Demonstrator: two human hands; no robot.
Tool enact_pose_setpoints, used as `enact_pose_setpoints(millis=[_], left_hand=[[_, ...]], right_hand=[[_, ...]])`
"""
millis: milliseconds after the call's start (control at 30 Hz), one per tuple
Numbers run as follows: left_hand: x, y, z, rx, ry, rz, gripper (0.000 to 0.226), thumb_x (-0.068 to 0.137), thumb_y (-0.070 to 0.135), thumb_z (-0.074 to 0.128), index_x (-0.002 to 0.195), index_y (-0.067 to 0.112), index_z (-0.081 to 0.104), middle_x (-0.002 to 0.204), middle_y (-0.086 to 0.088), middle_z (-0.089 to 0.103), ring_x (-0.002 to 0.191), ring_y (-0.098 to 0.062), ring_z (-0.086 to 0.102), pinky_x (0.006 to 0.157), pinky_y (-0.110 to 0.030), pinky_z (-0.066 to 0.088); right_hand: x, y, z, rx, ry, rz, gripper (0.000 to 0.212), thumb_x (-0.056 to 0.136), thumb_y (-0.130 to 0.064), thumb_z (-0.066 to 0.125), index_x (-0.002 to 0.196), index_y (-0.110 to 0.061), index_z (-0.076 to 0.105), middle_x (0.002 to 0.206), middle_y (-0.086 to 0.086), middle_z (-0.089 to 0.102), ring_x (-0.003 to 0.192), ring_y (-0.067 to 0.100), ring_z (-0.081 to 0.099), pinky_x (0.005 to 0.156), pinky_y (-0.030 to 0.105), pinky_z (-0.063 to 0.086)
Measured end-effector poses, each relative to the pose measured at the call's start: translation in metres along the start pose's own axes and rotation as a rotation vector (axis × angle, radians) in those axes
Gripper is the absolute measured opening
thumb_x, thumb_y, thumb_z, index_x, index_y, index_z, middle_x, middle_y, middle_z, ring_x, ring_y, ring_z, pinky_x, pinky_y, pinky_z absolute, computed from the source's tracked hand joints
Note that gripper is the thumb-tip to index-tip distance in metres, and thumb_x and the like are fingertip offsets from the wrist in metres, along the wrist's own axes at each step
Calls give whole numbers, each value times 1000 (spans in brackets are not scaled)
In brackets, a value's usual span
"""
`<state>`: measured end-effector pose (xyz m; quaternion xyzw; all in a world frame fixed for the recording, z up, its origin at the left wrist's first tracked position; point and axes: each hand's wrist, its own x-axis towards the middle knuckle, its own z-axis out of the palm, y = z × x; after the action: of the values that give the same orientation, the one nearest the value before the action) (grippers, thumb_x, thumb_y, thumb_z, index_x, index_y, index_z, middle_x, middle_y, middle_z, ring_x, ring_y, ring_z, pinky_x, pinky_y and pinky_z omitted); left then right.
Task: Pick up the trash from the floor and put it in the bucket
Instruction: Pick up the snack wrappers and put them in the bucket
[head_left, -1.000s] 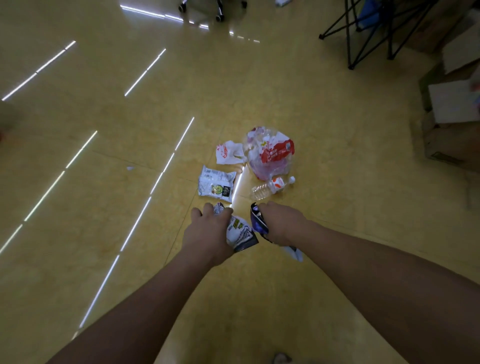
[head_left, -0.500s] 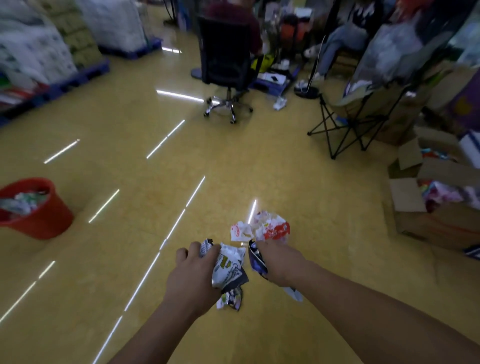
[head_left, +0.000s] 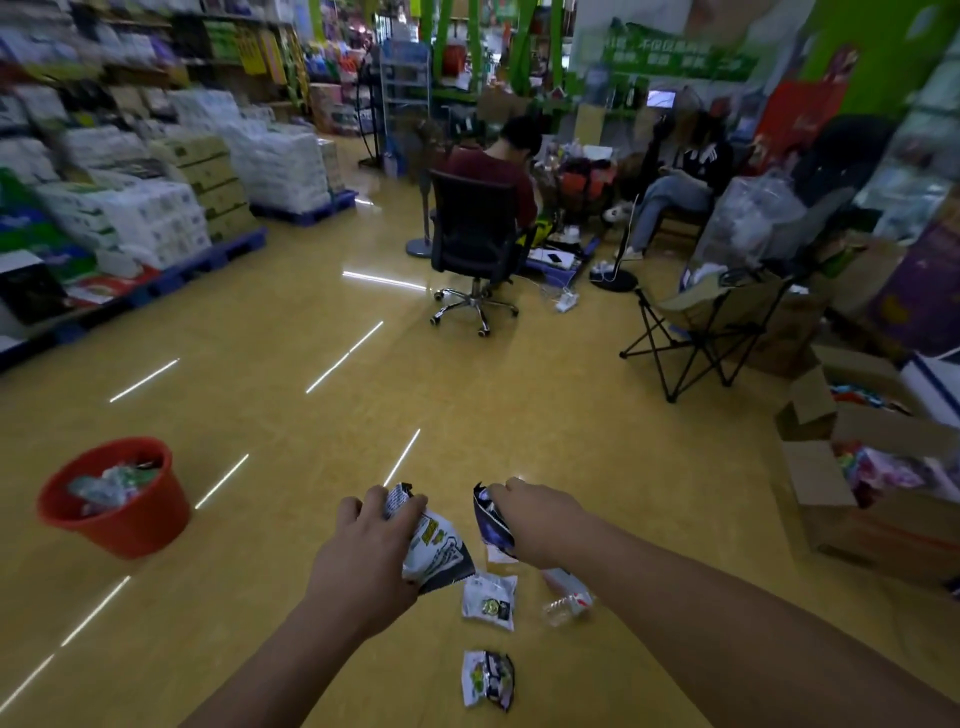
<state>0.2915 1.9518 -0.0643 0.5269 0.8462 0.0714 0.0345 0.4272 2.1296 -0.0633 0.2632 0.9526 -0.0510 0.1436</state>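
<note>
My left hand (head_left: 370, 551) grips a crumpled white and black snack wrapper (head_left: 435, 551). My right hand (head_left: 540, 517) grips a dark blue wrapper (head_left: 491, 525). Both hands are held out in front of me above the yellow floor. Below them lie a white packet (head_left: 489, 600), a clear plastic bottle (head_left: 569, 605) and another white and dark wrapper (head_left: 487, 678). The red bucket (head_left: 117, 519) stands on the floor to the far left, with trash inside it.
An office chair (head_left: 475, 244) with a seated person is ahead, and a folding chair (head_left: 711, 322) to its right. Open cardboard boxes (head_left: 852, 499) line the right side. Pallets of stacked goods (head_left: 156, 218) run along the left.
My view has lifted from the floor to the shop ahead. Both hands have risen with their wrappers, and the remaining trash now lies below them. The bucket has come into view at left.
</note>
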Motion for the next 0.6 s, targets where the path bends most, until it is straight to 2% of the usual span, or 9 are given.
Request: enact_pose_setpoints(millis=[300,433,600], left_hand=[[-12,-56,-28,24,34,-58,86,72,54,69,145,39,24,140,-1,30,123,-24,28,71,-33,54],[-16,-82,-36,26,44,-97,89,72,54,70,146,39,22,141,-2,29,123,-25,27,78,-35,54],[-20,-112,-44,19,63,-158,91,71,57,70,146,41,21,141,0,28,121,-23,27,79,-33,52]], right_hand=[[25,-59,-24,-28,10,-65,66,88,-25,68,144,-17,34,126,9,48,108,33,57,73,36,43],[40,-83,-32,-25,22,-107,68,88,-28,67,146,-19,32,127,8,48,108,31,58,75,37,47],[66,-111,-43,-34,39,-175,68,89,-30,66,147,-20,31,126,8,49,108,31,58,75,36,46]])
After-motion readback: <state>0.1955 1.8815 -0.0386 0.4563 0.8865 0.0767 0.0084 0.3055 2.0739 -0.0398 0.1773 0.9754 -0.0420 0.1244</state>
